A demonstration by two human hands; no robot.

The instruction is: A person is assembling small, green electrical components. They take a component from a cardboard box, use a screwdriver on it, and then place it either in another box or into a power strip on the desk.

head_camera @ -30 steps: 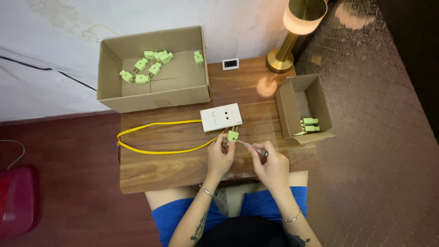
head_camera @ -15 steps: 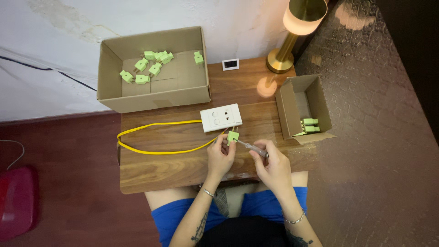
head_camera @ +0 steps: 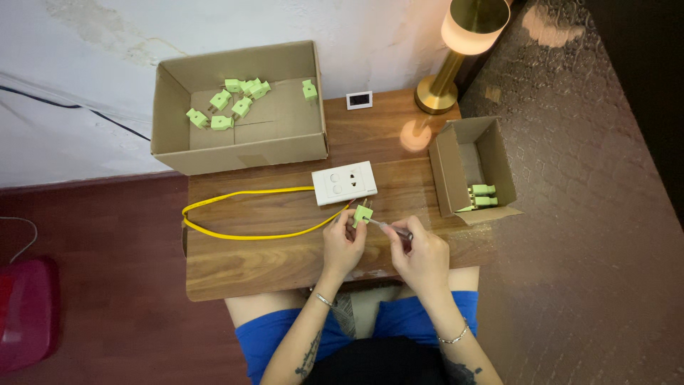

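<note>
The left hand is pinching a small green plug at the centre of the wooden table, prongs pointing toward twelve o'clock. The right hand is gripping a thin screwdriver, its tip touching the plug from four o'clock. Just past the plug at twelve o'clock a white socket is lying, with a yellow cable looping off toward nine o'clock. A big cardboard box of green plugs is sitting at eleven o'clock; a small box at two o'clock; a lamp at one o'clock.
</note>
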